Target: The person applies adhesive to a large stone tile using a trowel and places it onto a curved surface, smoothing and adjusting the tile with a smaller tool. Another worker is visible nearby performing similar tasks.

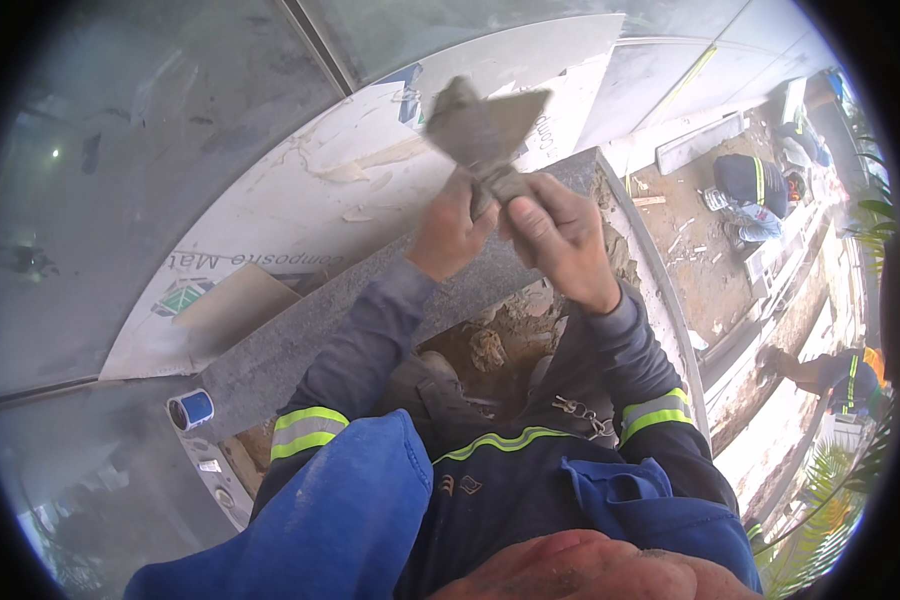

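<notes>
Beyond the stone ledge I hold up a mortar-coated trowel (480, 130), its grey blade blurred and pointing away from me. Two pointed corners show at the blade end; whether this is one blade or two overlapping ones I cannot tell. My right hand (568, 240) is closed round the handle end, thumb on top. Close against it, my left hand (450, 235) is also closed, its fingers pinching near the base of the blade. Below both hands, lumps of mortar (487, 350) lie in a gap behind the grey stone slab (290, 325).
A white printed board (320, 215) leans along the grey panels (150, 150). On the left stands a blue-and-white cylinder (191, 409). Keys (578, 408) hang at my waist. One co-worker (750, 185) bends at far right; another (850, 380) is nearer, beside palm leaves (830, 515).
</notes>
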Tool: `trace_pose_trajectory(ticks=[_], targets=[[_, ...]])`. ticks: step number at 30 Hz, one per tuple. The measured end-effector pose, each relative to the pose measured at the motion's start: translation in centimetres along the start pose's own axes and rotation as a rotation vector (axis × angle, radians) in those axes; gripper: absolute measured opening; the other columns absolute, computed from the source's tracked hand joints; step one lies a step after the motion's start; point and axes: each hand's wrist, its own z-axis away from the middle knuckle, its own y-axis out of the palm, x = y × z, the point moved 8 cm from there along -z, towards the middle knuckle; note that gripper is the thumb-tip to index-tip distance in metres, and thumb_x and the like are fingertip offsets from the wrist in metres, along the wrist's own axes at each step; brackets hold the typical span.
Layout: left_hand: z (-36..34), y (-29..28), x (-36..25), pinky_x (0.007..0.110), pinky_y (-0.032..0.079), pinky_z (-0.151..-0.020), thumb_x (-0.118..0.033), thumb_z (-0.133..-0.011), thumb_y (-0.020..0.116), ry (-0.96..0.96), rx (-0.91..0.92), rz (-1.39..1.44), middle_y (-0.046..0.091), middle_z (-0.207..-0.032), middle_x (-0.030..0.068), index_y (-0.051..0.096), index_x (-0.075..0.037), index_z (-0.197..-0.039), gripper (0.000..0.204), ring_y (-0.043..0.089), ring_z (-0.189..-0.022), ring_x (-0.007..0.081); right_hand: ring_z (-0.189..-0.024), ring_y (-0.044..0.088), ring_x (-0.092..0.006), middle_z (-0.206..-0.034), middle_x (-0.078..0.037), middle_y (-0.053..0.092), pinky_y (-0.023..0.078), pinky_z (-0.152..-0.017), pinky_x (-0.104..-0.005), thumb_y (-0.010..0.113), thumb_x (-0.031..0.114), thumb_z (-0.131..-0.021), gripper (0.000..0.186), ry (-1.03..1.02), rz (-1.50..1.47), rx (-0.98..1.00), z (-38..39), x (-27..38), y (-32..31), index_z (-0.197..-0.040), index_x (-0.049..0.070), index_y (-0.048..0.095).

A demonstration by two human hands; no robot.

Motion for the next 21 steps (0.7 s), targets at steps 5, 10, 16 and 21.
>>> trace_pose_trajectory(ticks=[5,10,16,21], targets=[[0.2,-0.5,2.6,0.043,0.053,-0.085,-0.013,-0.094,0.067,-0.187,-0.102,0.13,0.066,-0.101,0.0198,0.054,0.002,-0.122,0.035,0.067,-0.095,0.0343,-0.052,0.051,-0.0054,-0.081,-0.007,0.066,0.038,-0.046,-0.0217,0.056,0.028,-0.108,0.035,-0.03,-0.066,-0.035,2.6,1.2,0.3,-0.12,-0.003,0.063],[-0.5,-0.7,1.4,0.039,0.052,-0.088,-0.012,-0.094,0.069,-0.259,-0.189,0.32,0.065,-0.107,0.0156,0.048,0.004,-0.127,0.043,0.065,-0.098,0.0246,-0.051,0.051,-0.0053,-0.079,-0.004,0.066,0.038,-0.044,-0.0216,0.053,0.025,-0.11,0.028,0.228,-0.307,-0.226,4.1,-4.0,0.2,-0.111,-0.001,0.062],[-0.7,-0.4,-2.0,0.039,0.051,-0.091,-0.013,-0.095,0.07,-0.2,-0.182,0.348,0.064,-0.112,0.0163,0.048,0.004,-0.133,0.047,0.064,-0.103,0.0247,-0.048,0.048,-0.0071,-0.081,-0.006,0.064,0.035,-0.041,-0.0219,0.051,0.024,-0.11,0.029,0.221,-0.471,-0.25,2.8,-4.5,0.7,-0.112,-0.003,0.061],[-0.4,-0.9,-1.9,0.031,0.05,-0.087,-0.012,-0.097,0.069,-0.144,-0.052,0.152,0.057,-0.106,0.006,0.047,0.003,-0.133,0.044,0.057,-0.097,0.0136,-0.047,0.047,-0.0077,-0.081,-0.006,0.064,0.034,-0.04,-0.0217,0.05,0.025,-0.11,0.029,0.165,-0.421,-0.24,0.1,-2.4,-1.7,-0.113,-0.002,0.061]])
